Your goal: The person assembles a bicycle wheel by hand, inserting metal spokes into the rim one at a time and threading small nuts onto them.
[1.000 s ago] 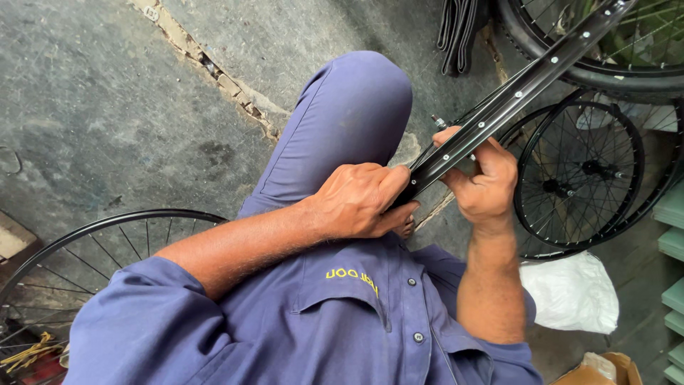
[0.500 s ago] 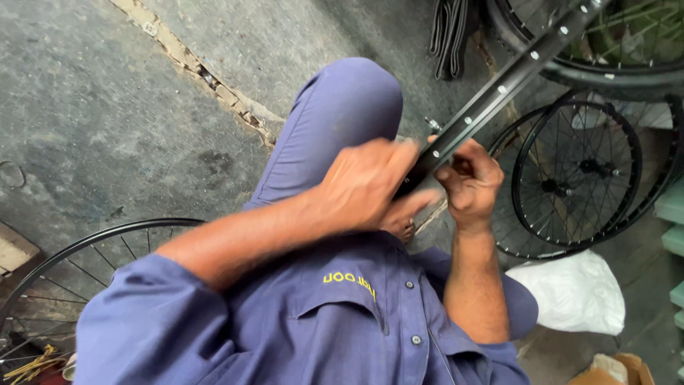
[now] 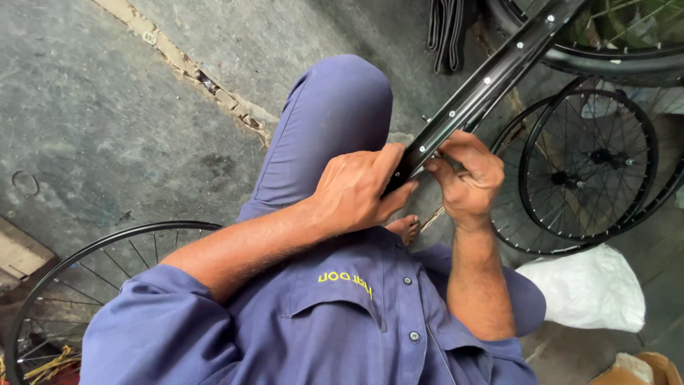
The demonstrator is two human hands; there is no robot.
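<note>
- The left hand (image 3: 360, 189) clasps the black rim (image 3: 484, 78)'s near end, steadying it over the knee.
- The right hand (image 3: 467, 178) pinches its edge, perhaps holding something small.
- Spoked wheels (image 3: 588, 167) lie far right.

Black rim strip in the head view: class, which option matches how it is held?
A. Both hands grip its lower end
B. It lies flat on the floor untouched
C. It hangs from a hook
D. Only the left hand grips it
A: the left hand and right hand both close on the lower end of the black rim strip, over the raised knee.
</note>
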